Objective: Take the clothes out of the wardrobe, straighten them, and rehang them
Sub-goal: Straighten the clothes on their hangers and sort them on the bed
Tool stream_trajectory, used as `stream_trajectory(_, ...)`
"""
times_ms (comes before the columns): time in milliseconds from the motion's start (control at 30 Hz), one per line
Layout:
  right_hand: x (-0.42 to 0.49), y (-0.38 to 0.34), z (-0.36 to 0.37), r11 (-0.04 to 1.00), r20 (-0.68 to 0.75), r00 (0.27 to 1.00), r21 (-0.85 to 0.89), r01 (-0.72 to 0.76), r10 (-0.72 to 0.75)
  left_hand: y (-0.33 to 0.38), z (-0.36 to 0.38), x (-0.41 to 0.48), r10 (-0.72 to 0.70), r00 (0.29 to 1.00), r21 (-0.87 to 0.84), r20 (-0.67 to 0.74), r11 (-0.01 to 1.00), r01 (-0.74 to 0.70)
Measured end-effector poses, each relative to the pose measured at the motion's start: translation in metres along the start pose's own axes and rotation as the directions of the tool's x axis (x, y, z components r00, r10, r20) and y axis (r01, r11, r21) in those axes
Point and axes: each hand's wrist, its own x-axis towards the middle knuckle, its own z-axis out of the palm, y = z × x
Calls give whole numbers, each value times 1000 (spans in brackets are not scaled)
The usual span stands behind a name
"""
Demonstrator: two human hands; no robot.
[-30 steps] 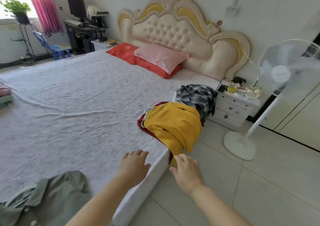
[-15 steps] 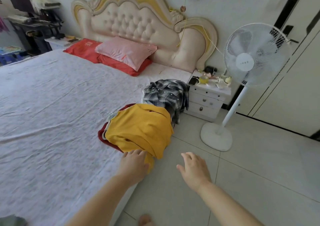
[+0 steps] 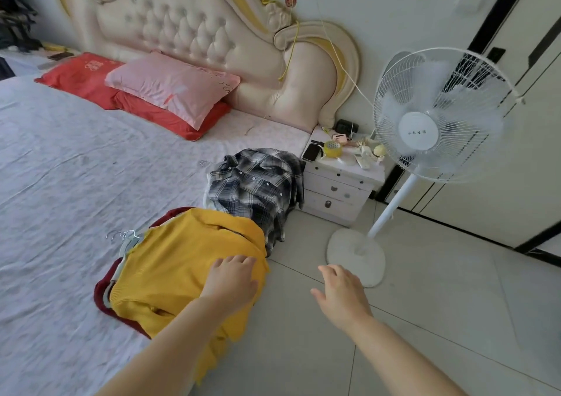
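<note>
- Knit top (image 3: pixel 182 274) lies on the bed's (image 3: pixel 76 168) right edge.
- Button shirt (image 3: pixel 258 183) lies just behind it, beside the nightstand (image 3: pixel 337 192).
- Fan (image 3: pixel 419 131) stands right of the nightstand.

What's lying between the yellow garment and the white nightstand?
A crumpled dark plaid shirt lies on the bed, between the yellow garment and the nightstand. The head view shows it.

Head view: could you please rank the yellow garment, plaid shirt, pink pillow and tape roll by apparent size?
1. yellow garment, though it is nearest the camera.
2. pink pillow and plaid shirt: these look alike, so unranked.
3. tape roll.
</note>
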Motion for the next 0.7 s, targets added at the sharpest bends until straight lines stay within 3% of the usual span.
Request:
stream_trajectory(433, 217, 117, -44, 985, 135, 978, -40, 168, -161, 51, -29, 196, -224, 974, -47, 14, 973, 224)
stream_trajectory(700, 332, 125, -55, 965, 161, 954, -32, 260, -252, 43, -41, 279, -301, 954, -101, 14, 948, 301)
